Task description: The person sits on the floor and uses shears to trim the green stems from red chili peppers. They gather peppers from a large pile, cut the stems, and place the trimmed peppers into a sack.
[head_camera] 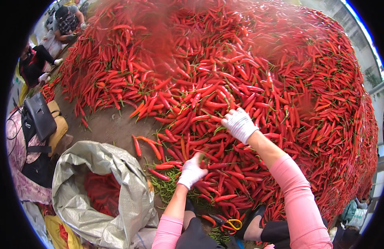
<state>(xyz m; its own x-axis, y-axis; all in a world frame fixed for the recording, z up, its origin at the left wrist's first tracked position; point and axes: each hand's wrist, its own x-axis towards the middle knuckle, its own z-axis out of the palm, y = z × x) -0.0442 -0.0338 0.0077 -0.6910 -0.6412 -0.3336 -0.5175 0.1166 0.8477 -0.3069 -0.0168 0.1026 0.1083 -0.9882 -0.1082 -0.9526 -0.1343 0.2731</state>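
A huge heap of red chili peppers (185, 130) with green stems spreads in front of me. My right hand (240, 124), in a striped white glove, reaches into the heap with its fingertips among the peppers; whether it grips one I cannot tell. Lower and to the left, my left hand (193, 169), also gloved, hovers at the heap's near edge with thumb and fingers apart. Cut green stems (167, 186) lie below and left of it. Scissors with yellow handles (234, 224) rest between my feet. Left of my left arm stands a woven plastic sack (132, 190), its mouth rolled back, with red peppers inside.
A black bag (41, 116) lies on things at the left, near a patterned pink cloth (16, 155). A yellow bag (56, 233) is beside the sack. Two people (66, 23) (33, 65) sit at the heap's far left edge. Bare floor (117, 127) shows between sack and heap.
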